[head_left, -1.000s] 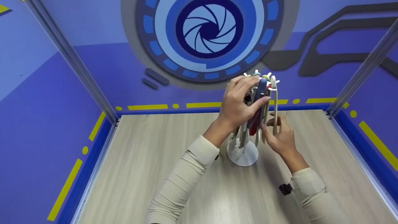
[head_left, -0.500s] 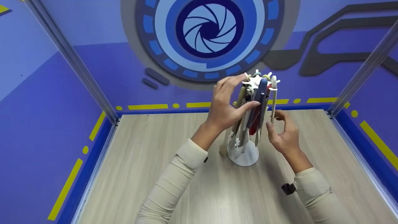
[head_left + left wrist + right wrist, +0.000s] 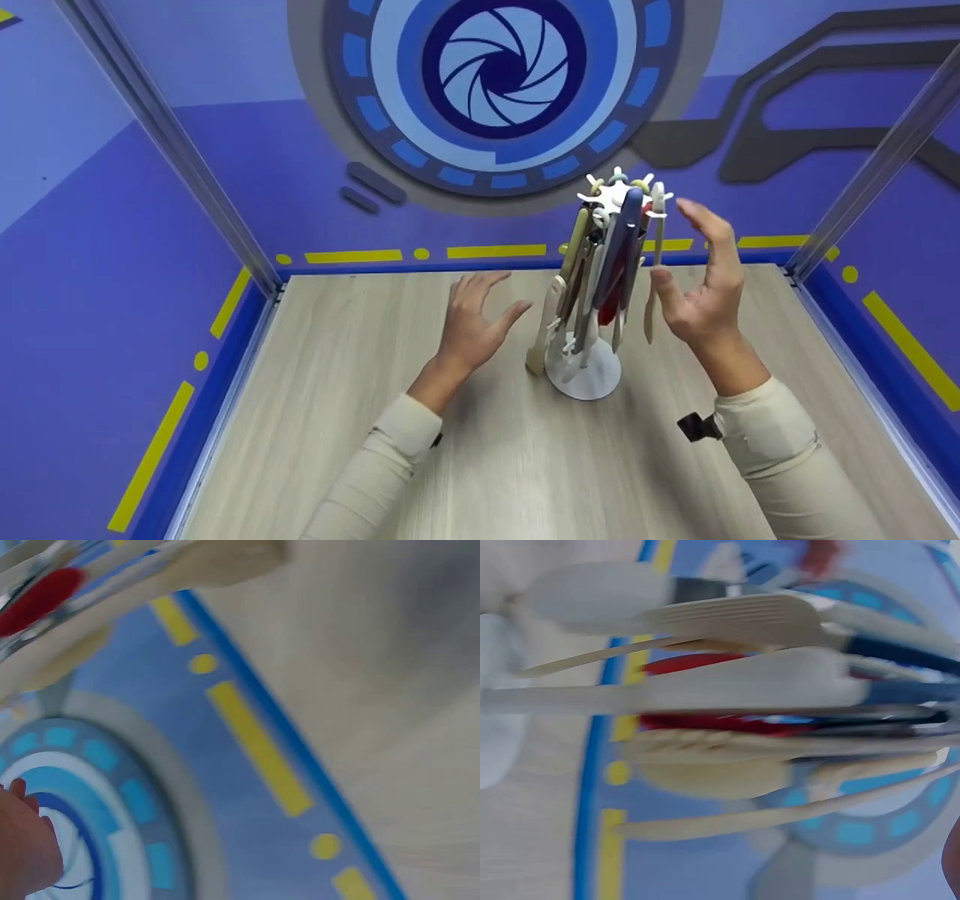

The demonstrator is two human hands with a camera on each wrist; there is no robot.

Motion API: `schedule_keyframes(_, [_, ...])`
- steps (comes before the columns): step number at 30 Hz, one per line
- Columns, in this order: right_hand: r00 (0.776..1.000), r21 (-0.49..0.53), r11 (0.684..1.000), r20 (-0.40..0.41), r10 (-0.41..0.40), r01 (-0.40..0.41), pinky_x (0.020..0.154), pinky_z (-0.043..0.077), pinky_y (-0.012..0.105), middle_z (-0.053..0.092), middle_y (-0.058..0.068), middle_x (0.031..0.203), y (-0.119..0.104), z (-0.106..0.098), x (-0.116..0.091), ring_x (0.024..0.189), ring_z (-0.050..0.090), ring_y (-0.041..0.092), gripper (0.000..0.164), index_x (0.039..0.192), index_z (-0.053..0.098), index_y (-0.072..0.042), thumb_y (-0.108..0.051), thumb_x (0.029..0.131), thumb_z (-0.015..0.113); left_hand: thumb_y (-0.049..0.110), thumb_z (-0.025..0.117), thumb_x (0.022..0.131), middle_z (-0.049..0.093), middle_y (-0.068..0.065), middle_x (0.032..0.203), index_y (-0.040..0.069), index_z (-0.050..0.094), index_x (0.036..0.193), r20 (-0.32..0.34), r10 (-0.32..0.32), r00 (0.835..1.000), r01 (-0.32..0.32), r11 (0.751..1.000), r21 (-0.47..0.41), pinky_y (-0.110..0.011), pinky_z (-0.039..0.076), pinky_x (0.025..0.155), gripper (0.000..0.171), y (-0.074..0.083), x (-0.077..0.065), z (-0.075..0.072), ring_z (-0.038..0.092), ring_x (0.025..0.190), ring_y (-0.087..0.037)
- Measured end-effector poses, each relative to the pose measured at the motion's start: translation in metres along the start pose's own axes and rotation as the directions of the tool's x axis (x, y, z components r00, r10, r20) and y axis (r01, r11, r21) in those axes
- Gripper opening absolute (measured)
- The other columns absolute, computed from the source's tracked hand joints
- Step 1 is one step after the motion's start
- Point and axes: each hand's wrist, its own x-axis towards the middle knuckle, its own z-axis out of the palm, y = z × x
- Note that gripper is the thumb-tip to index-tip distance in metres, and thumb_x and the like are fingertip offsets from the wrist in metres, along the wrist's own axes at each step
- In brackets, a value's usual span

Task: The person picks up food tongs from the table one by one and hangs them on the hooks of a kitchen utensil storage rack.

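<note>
A rotary utensil stand, with a round white base (image 3: 592,386) and a spoked white hub (image 3: 616,198), is hung all round with kitchen utensils. A dark blue handle (image 3: 625,225) faces front, with a red utensil (image 3: 610,306) behind it. At the right hangs a slim pale utensil (image 3: 651,319). My right hand (image 3: 709,296) is beside it, thumb apart from the curved fingers, holding nothing. My left hand (image 3: 474,330) is apart from the stand on its left, fingers loose. A beige utensil (image 3: 551,319) hangs nearest to it. Blurred utensils, one a ridged spatula (image 3: 739,619), fill the right wrist view.
The stand is on a wood-grain table (image 3: 360,390). A blue printed wall (image 3: 247,165) rises behind the table, and side panels with metal corner posts (image 3: 180,150) enclose it. A black strap end (image 3: 697,427) sticks out from the right sleeve.
My left hand has let go of the stand's upper part and drawn back down to the left. My right hand has moved off the pale utensil, rising and opening. The stand stays in place.
</note>
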Motion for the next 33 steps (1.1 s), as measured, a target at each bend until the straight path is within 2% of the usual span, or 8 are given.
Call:
schedule_keyframes(4, [0.998, -0.005, 1.0, 0.055, -0.019, 0.019, 0.122, 0.041, 0.035, 0.068, 0.033, 0.133, -0.009, 0.006, 0.029, 0.136, 0.062, 0.026, 0.082, 0.124, 0.067, 0.011, -0.065, 0.094, 0.069, 0.04, 0.078, 0.098, 0.074, -0.005, 0.133, 0.015, 0.07, 0.137, 0.071, -0.084, 0.994, 0.084, 0.996, 0.002, -0.048, 0.049, 0.109, 0.047, -0.023, -0.023, -0.004, 0.066, 0.124, -0.024])
schedule_keyframes(9, [0.979, -0.053, 0.997, 0.202, -0.038, 0.049, 0.12, 0.037, 0.04, 0.078, 0.017, 0.127, 0.004, 0.012, 0.053, 0.128, 0.066, 0.031, 0.047, 0.114, 0.079, -0.001, -0.042, 0.091, 0.077, 0.04, 0.074, 0.101, 0.073, -0.004, 0.135, 0.018, 0.069, 0.138, 0.128, -0.183, 0.975, 0.187, 0.982, -0.018, -0.049, 0.049, 0.109, 0.044, -0.039, -0.04, -0.012, 0.065, 0.122, -0.024])
schedule_keyframes(12, [0.954, -0.058, 0.997, 0.299, -0.026, 0.045, 0.117, 0.039, 0.036, 0.082, 0.012, 0.118, 0.011, 0.015, 0.061, 0.119, 0.071, 0.028, 0.029, 0.109, 0.082, -0.004, -0.024, 0.088, 0.08, 0.04, 0.072, 0.102, 0.073, -0.004, 0.135, 0.018, 0.068, 0.138, 0.14, -0.201, 0.97, 0.206, 0.978, -0.022, -0.051, 0.049, 0.109, 0.042, -0.042, -0.047, -0.014, 0.065, 0.121, -0.025])
schedule_keyframes(14, [0.946, -0.054, 0.998, 0.324, -0.011, 0.03, 0.112, 0.043, 0.029, 0.084, 0.01, 0.112, 0.013, 0.017, 0.063, 0.112, 0.074, 0.023, 0.021, 0.106, 0.084, -0.005, -0.015, 0.087, 0.08, 0.04, 0.071, 0.103, 0.073, -0.005, 0.134, 0.018, 0.068, 0.138, 0.15, -0.211, 0.966, 0.217, 0.976, -0.029, -0.052, 0.049, 0.109, 0.041, -0.043, -0.051, -0.013, 0.065, 0.121, -0.025])
schedule_keyframes(18, [0.959, -0.023, 1.0, 0.284, 0.001, 0.006, 0.1, 0.049, 0.02, 0.085, 0.011, 0.101, 0.015, 0.02, 0.063, 0.099, 0.076, 0.016, 0.013, 0.098, 0.086, -0.005, -0.008, 0.087, 0.08, 0.04, 0.07, 0.104, 0.073, -0.005, 0.132, 0.017, 0.068, 0.138, 0.166, -0.235, 0.958, 0.246, 0.968, -0.052, -0.05, 0.05, 0.108, 0.041, -0.042, -0.054, -0.01, 0.065, 0.121, -0.024])
schedule_keyframes(26, [0.981, -0.016, 1.0, 0.195, -0.013, 0.016, 0.091, 0.048, 0.018, 0.084, 0.013, 0.09, 0.013, 0.03, 0.06, 0.084, 0.074, 0.033, 0.01, 0.084, 0.085, -0.001, -0.008, 0.087, 0.078, 0.035, 0.067, 0.106, 0.073, -0.011, 0.133, 0.012, 0.068, 0.138, 0.225, -0.239, 0.945, 0.267, 0.958, -0.107, -0.05, 0.056, 0.106, 0.039, -0.028, -0.061, 0.014, 0.068, 0.123, -0.026])
schedule_keyframes(29, [0.987, -0.021, 1.0, 0.161, 0.001, 0.003, 0.088, 0.047, 0.018, 0.083, 0.013, 0.086, 0.013, 0.034, 0.058, 0.079, 0.071, 0.033, 0.012, 0.08, 0.084, 0.0, -0.009, 0.087, 0.078, 0.037, 0.065, 0.107, 0.07, -0.008, 0.14, 0.013, 0.063, 0.144, 0.288, -0.258, 0.922, 0.294, 0.952, -0.087, -0.047, 0.055, 0.11, 0.044, -0.018, -0.061, 0.027, 0.066, 0.13, -0.025])
schedule_keyframes(33, [0.993, -0.023, 1.0, 0.116, 0.01, -0.007, 0.085, 0.045, 0.019, 0.081, 0.016, 0.082, 0.015, 0.037, 0.056, 0.075, 0.067, 0.03, 0.013, 0.077, 0.082, 0.001, -0.008, 0.086, 0.077, 0.04, 0.064, 0.108, 0.062, -0.005, 0.151, 0.016, 0.053, 0.155, 0.375, -0.29, 0.88, 0.327, 0.944, -0.038, -0.046, 0.05, 0.117, 0.054, -0.005, -0.058, 0.045, 0.059, 0.141, -0.024])
